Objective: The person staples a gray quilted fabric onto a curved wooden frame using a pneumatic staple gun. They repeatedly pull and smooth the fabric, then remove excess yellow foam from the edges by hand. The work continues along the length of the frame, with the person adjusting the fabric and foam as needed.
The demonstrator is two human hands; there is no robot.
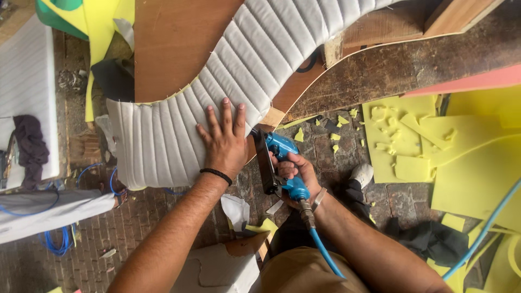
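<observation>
A left hand (223, 142), fingers spread, presses flat on white channel-stitched upholstery (217, 92) over a curved wooden panel (173, 43); the right hand (297, 172), fingers clamped, grips a blue pneumatic staple gun (283, 163) at the upholstery's edge.

Two hands (225, 142) (296, 172), one blue staple gun (282, 165), one quilted white panel (217, 92), one wristband (216, 174)

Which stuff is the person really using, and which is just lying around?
In use:
left hand pressing flat on the white quilted cover
right hand gripping the blue staple gun
blue hose feeding the gun
wooden panel under the cover

Lying about:
yellow foam scraps
black cloth
dark rag
blue cable on the floor
</observation>
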